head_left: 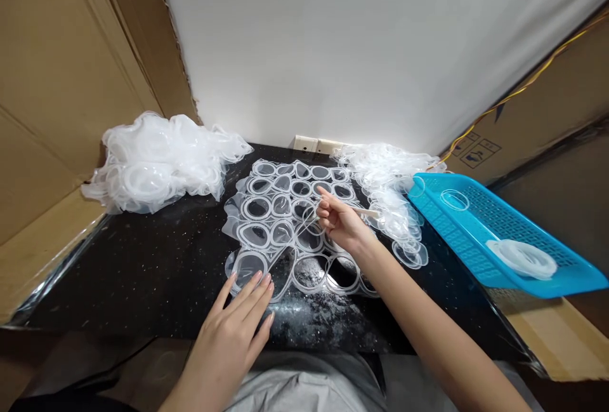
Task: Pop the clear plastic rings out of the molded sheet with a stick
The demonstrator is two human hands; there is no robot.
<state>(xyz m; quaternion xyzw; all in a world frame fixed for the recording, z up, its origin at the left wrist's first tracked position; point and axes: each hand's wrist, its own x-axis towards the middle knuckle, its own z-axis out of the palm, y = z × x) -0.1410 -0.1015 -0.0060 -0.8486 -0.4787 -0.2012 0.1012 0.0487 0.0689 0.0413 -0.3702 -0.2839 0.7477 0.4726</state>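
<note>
Judging the ringed sheet [294,234] light, limp, best gripped by its edge, we note left hand [235,326] spread, right hand [343,223] apparently curled round a stick [368,212].

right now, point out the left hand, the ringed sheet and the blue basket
Left hand [235,331], head view: back of hand
Ringed sheet [281,232], head view: oval near its middle
Blue basket [445,244], head view: side wall

We seem to be in a small, makeshift workshop: plastic rings [269,220] spread and heaped over the desk [157,266], cardboard [71,50] flanking it, a basket [571,282] at its right edge.
</note>
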